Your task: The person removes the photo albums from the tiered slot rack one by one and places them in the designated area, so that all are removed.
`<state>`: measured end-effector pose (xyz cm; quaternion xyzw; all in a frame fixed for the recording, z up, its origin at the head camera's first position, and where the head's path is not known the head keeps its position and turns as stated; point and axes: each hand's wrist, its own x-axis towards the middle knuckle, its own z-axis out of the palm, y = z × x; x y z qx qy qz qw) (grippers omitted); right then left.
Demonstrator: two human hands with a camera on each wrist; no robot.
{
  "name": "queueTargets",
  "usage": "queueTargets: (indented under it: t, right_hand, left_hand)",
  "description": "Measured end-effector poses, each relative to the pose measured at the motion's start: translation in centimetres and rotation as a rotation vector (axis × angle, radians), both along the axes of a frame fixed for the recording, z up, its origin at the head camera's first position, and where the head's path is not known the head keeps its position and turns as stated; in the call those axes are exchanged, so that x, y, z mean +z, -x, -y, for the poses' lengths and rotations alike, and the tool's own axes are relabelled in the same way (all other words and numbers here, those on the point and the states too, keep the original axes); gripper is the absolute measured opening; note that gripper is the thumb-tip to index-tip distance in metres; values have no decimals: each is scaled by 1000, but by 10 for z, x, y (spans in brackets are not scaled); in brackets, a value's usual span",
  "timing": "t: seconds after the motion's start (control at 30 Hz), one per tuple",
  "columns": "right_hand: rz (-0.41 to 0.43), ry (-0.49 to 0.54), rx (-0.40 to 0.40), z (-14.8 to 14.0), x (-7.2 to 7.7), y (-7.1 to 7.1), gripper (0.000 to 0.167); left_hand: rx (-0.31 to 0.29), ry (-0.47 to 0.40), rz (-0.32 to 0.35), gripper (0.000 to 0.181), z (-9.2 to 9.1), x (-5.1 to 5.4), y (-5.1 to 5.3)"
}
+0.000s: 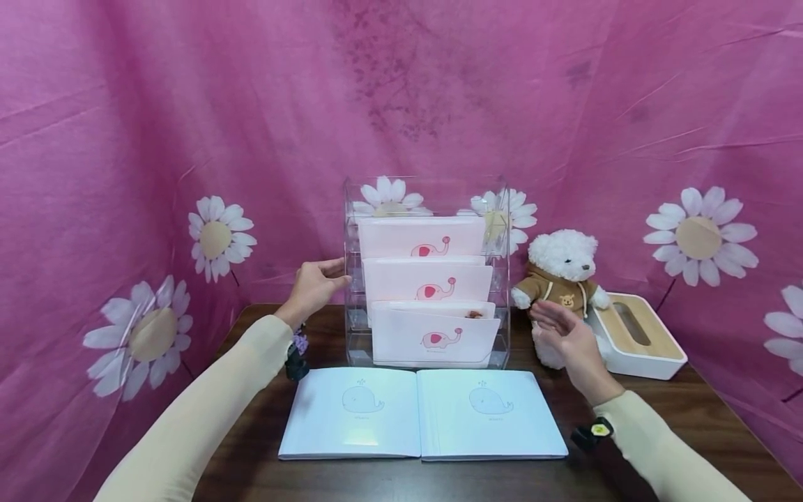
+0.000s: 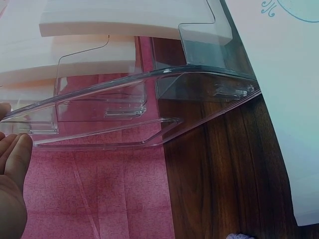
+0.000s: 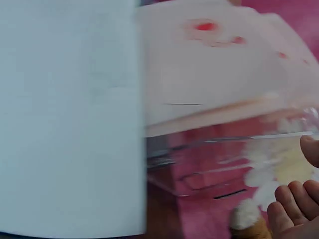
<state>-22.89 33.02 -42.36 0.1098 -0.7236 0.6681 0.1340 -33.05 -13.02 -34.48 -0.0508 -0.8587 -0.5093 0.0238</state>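
Note:
A clear tiered rack (image 1: 426,187) stands upright at the middle of the table, holding white booklets with red elephants (image 1: 436,338) in several tiers. My left hand (image 1: 314,287) is at the rack's left side. In the left wrist view, the clear side panel (image 2: 124,79) runs between the thumb and the fingers (image 2: 17,157). My right hand (image 1: 574,345) is held apart from the rack, in front of the teddy bear, its fingers loosely bent around nothing. Before the rack lie two white booklets with blue whales, a left one (image 1: 326,411) and a right one (image 1: 489,422), side by side.
The white teddy bear (image 1: 561,254) in a brown hoodie sits right of the rack. Beside it is a white box with a wooden lid (image 1: 659,341). A pink cloth with daisies (image 1: 282,139) hangs behind the dark wooden table (image 1: 376,481).

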Motion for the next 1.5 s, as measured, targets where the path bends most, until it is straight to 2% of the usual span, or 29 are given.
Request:
queueTargets:
  t: [0.07, 0.2, 0.4, 0.47, 0.63, 0.8, 0.97, 1.07, 1.23, 1.33, 1.5]
  right_hand:
    - [-45, 104, 54, -6, 9, 4, 53]
    - [-138, 203, 93, -13, 32, 15, 47]
    - [-245, 396, 132, -15, 84, 35, 52]
    - [-275, 431, 144, -14, 102, 42, 53]
    - [-353, 436, 180, -6, 143, 59, 51]
    - [-374, 371, 236, 10, 174, 77, 51]
    - [-328, 294, 258, 31, 192, 94, 53]
    - [-280, 234, 271, 45, 194, 102, 55]
    - [-213, 115, 268, 71, 190, 116, 57]
    - [-162, 42, 231, 83, 188, 122, 58]
    - [-43, -191, 194, 94, 189, 132, 60]
  left_hand:
    - [-4, -3, -7, 52, 0, -1, 0]
    - [-9, -10, -15, 52, 0, 0, 1]
    - [-1, 10, -24, 50, 0, 4, 0]
    - [-2, 13, -22, 49, 0, 4, 0]
    - [-6, 12, -33, 49, -2, 6, 2]
    - [-6, 14, -30, 50, -3, 6, 3]
    - [1, 6, -25, 50, -1, 3, 1]
    - [2, 11, -14, 49, 1, -1, 0]
    - [7, 26, -3, 50, 4, -5, -3]
    - [4, 31, -20, 49, 4, -5, -2]
    - [4, 23, -24, 48, 2, -2, 1]
